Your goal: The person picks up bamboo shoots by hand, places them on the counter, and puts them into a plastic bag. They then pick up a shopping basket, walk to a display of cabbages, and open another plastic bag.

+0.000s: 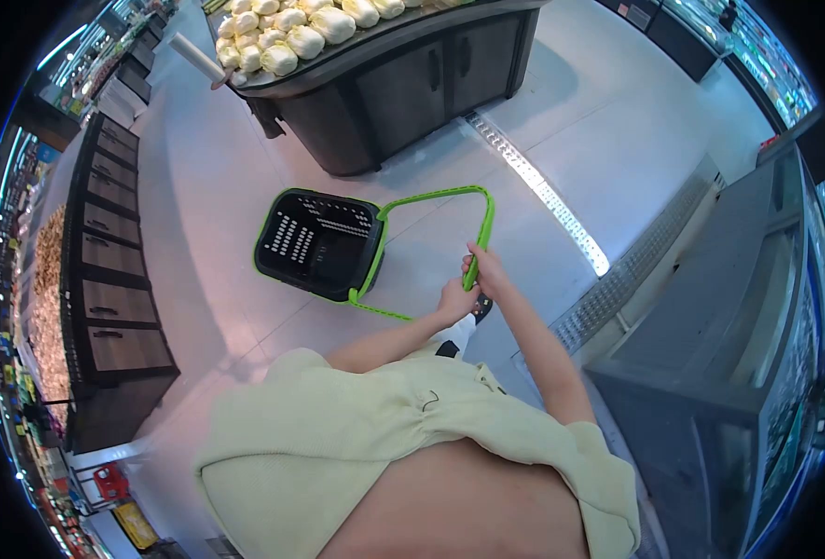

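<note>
Your right hand wraps the green handle; your left hand grips it lower down. The basket sits tilted on the floor, near the cabbage stand. Pull too hard and it may tip over or bump the cabbage stand.

Dark curved display island with two cabinet doors stood at the far end, heaped with pale round cabbages. White plastic bag roll hung at its left corner. Narrow perforated metal floor strip ran diagonally across the pale glossy tiled floor. Dark drawer-fronted bin unit lined the left, with brownish bulk goods on top. Grey chest cooler sat on the right, with a wider ribbed floor grate just beside it.
</note>
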### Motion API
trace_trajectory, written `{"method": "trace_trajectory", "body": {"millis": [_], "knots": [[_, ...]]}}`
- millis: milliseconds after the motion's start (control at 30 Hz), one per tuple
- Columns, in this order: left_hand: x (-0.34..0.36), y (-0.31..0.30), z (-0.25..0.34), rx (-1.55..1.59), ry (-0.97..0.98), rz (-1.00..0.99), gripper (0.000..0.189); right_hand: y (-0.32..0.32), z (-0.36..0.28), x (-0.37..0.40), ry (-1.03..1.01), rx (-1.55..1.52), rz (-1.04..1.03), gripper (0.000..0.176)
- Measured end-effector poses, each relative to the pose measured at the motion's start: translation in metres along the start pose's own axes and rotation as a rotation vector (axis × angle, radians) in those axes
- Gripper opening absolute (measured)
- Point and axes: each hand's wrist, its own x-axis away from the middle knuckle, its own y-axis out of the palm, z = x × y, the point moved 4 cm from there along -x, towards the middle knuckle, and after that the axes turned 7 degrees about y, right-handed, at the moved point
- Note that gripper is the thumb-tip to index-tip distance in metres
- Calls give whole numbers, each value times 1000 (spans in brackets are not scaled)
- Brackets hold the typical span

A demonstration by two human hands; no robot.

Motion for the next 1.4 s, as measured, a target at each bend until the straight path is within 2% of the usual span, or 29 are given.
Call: {"method": "trace_trajectory", "body": {"millis": [67, 167, 233, 333, 367, 433, 600, 733, 800, 900, 1000, 1100, 1200, 1300, 1333, 1400], "knots": [[-48, 23, 17, -69, -132, -91, 32, -29, -32, -33, -18, 94, -11, 21], [-122, 65, 18, -105, -14, 96, 35, -49, -108, -67, -28, 236, -20, 21], [-146, 77, 37, -56, -115, 59, 36, -70, -122, -77, 88, 295, -5, 21], [-195, 81, 66, 62, -262, 102, 36, -74, -182, -100, 63, 327, -89, 20], [-210, 88, 71, 70, -262, 107, 36, -80, -192, -107, 109, 358, -108, 20], [-230, 102, 77, 91, -281, 146, 36, -90, -217, -123, 65, 330, -146, 20], [-300, 155, 87, 5, -227, 149, 34, -150, -257, -163, 73, 382, -175, 22], [-368, 204, 73, -86, -246, 231, 33, -192, -298, -210, 44, 400, -306, 25], [-397, 224, 94, -137, -166, 324, 33, -227, -337, -221, 18, 419, -390, 25], [-426, 231, 134, -140, -217, 414, 31, -238, -373, -237, 41, 387, -456, 26], [-474, 243, 168, -49, -135, 498, 29, -242, -441, -261, 70, 396, -559, 24], [-523, 272, 201, -51, -94, 534, 27, -274, -498, -278, 178, 377, -556, 24], [-574, 297, 215, 17, -223, 495, 27, -303, -533, -316, 158, 327, -545, 23], [-637, 321, 229, 159, -231, 445, 26, -333, -574, -354, 88, 287, -525, 24], [-661, 331, 229, 295, -308, 400, 26, -342, -586, -368, 32, 423, -433, 25], [-716, 346, 222, 358, -327, 379, 27, -358, -620, -397, -8, 606, -288, 29]]}}
